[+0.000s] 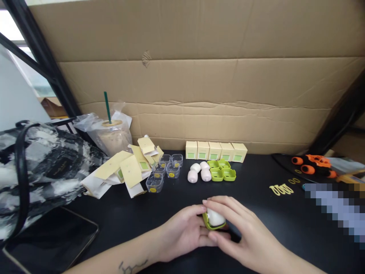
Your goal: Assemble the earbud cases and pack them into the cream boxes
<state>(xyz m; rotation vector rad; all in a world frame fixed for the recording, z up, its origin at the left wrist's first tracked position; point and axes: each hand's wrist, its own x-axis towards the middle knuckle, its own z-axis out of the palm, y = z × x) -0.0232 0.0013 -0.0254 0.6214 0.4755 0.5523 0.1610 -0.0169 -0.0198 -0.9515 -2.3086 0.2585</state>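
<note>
Near the desk's front edge, my left hand (182, 232) and right hand (242, 232) both grip a green tray (212, 225) with a white, perhaps plastic, piece (215, 217) seated in it. Behind them lie more green trays (222, 171), pink pieces (199, 172) and small cream boxes (215, 150) lined along the cardboard wall (199, 76).

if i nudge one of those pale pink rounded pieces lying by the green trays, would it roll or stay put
Likely to roll or wobble: the pink pieces look rounded and smooth, lying loose on the glossy black table. Probably light for their size, being small. Their smooth surface may be a bit slippery to pinch. The green trays beside them could stop one.
</note>
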